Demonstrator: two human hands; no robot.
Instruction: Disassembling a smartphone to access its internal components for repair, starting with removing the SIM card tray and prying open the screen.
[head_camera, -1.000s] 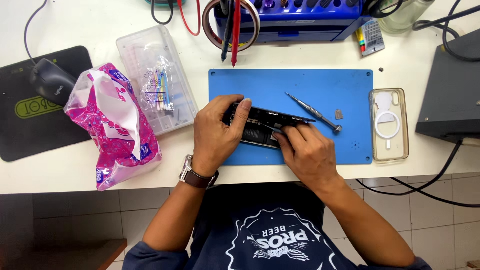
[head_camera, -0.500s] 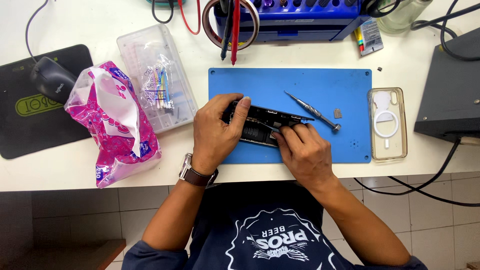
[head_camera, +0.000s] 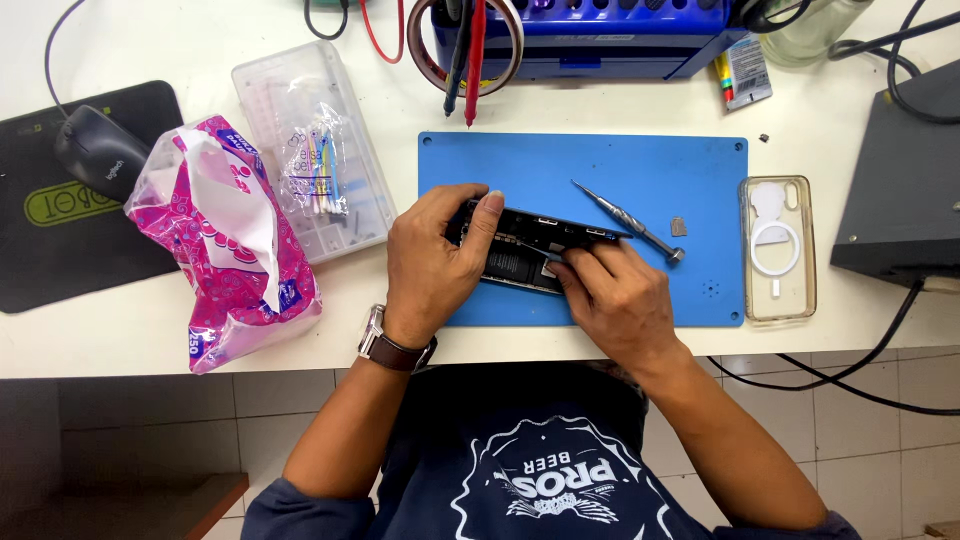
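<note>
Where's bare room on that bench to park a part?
Free: the blue mat strip above the opened phone, left of the screwdriver; bare bench between the tissue pack and left hand. Crowded: mat centre under both hands, right hand included; top edge with tape roll; right side by the clear case.

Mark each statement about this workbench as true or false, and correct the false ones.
1. The left hand holds the opened phone on the blue mat. True.
2. The screwdriver lies off the mat, on the mouse pad. False: it lies on the mat, beside the phone.
3. The clear phone case sits right of the mat. True.
4. The pink tissue pack lies on the mat. False: it lies left of the mat, against the clear plastic box.
</note>
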